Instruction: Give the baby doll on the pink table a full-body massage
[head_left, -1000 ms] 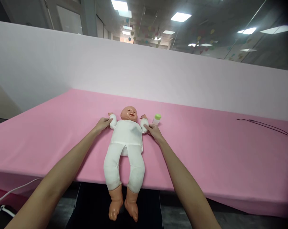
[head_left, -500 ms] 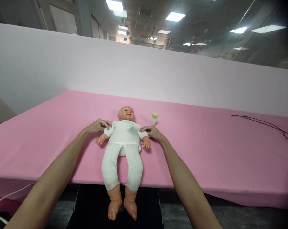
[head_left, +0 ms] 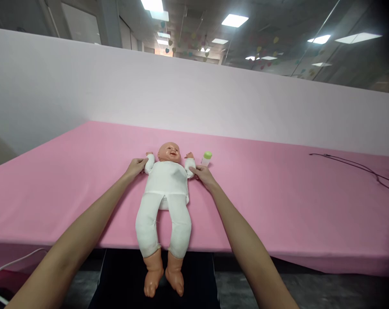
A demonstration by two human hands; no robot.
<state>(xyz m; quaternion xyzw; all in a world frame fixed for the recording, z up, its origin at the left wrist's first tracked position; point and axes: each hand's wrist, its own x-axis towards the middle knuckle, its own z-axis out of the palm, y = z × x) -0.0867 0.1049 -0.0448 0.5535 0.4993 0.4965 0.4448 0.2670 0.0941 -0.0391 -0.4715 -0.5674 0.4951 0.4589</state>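
Pinched, one to each hand in the head view, are the doll's white arms [head_left: 149, 165], held by the left hand [head_left: 137, 166] and the right hand [head_left: 203, 174]. The doll [head_left: 167, 178] is laid face up on the pink table [head_left: 261, 197], its feet [head_left: 153, 274] past the near edge; a green-capped bottle [head_left: 206, 159] is noted just beyond the right hand. Arm-raising is judged done, release not yet made; anything further left cannot be told.
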